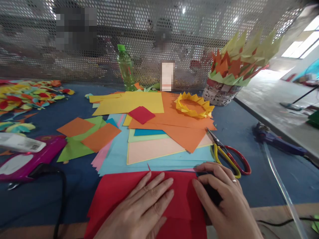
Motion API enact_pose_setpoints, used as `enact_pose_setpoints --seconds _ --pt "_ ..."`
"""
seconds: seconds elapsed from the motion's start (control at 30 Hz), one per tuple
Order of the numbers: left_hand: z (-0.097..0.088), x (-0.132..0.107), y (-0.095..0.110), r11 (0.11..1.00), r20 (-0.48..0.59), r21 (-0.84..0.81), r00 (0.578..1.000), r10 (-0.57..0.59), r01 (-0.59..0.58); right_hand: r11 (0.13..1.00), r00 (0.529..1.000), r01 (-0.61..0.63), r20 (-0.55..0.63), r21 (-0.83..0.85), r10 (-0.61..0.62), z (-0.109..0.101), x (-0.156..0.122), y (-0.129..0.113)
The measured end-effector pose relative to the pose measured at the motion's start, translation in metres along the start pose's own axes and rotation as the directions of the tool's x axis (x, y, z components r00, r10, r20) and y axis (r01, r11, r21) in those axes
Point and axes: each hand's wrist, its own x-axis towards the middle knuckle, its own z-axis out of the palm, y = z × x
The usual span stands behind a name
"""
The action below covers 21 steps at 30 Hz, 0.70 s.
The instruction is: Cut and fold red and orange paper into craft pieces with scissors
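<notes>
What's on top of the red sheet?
Left hand lies flat on the red sheet; right hand sits at its right edge, covering a dark object, mostly hidden.

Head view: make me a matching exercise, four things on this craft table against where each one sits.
1 red paper sheet
2 yellow folded paper ring
3 scissors with red and yellow handles
4 green plastic bottle

A by the perforated metal screen
B under the left hand
C on the orange paper sheets
D right of the paper stack

Pairs: 1-B, 2-C, 3-D, 4-A
</notes>
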Motion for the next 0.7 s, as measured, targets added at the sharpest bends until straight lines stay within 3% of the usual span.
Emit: enact_pose_setpoints --seconds 0.7 --pt "0.0027 -0.0010 0.0033 0.942 0.013 0.316 0.993 0.116 -0.114 0.999 0.999 0.026 -0.038 -0.028 -0.027 0.0042 0.0019 0.0005"
